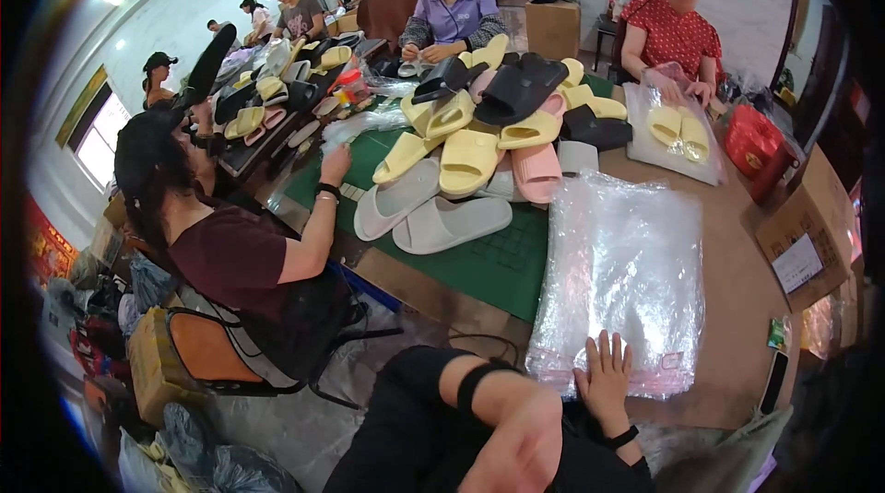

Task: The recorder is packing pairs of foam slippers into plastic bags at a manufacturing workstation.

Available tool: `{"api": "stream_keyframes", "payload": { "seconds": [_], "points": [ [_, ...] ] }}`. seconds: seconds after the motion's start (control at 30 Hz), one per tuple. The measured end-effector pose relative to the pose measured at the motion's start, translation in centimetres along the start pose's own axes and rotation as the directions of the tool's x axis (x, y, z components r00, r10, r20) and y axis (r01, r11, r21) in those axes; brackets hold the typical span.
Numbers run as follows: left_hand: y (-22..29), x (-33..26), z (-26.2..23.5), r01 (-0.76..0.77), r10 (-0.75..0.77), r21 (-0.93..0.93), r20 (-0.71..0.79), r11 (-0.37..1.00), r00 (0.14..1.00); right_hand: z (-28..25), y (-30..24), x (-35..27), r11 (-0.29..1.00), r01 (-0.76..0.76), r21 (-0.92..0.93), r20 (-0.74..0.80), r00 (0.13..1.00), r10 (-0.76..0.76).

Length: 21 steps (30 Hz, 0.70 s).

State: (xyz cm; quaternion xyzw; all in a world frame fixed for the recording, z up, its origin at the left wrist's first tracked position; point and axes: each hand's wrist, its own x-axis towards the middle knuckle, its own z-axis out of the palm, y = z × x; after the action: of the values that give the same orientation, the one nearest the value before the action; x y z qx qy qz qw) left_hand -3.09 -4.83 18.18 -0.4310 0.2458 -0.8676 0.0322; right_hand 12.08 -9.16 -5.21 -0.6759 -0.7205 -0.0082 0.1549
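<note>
My right hand [606, 378] lies flat, fingers stretched, on the near end of a stack of clear plastic bags [622, 263] with pinkish lower edges. It holds nothing. At the lower edge, my left hand [521, 447] is bent back toward me, below a black band; its fingers are hidden. Beyond the bags is a heap of slides: a grey slide [452, 224], a yellow slide [468, 163], a pink slide [536, 172] and a black slide [521, 88] among several others.
A green mat [498, 276] covers part of the brown table [728, 364]. A phone [775, 381] and cardboard box [811, 226] stand at right. A person [240, 226] sits at left; another [678, 41] handles bagged yellow slides [678, 132]. A person in purple [454, 14] works opposite.
</note>
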Motion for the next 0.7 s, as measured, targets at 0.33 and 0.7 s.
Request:
{"api": "stream_keyframes", "payload": {
  "seconds": [0.33, 0.7],
  "points": [
    [-12.7, -4.2, -16.0, 0.118, -0.902, 0.908, 0.370, 0.401, 0.222, -0.1, 0.3, 0.1, 0.999, -0.010, 0.032, -0.019, 1.000, 0.011],
    [-10.7, -7.3, -31.4, 0.064, -0.963, 0.966, -0.255, -0.249, 0.091, -0.3, 0.3, 0.3, 1.000, 0.017, 0.009, -0.001, 1.000, -0.017]
  ]
}}
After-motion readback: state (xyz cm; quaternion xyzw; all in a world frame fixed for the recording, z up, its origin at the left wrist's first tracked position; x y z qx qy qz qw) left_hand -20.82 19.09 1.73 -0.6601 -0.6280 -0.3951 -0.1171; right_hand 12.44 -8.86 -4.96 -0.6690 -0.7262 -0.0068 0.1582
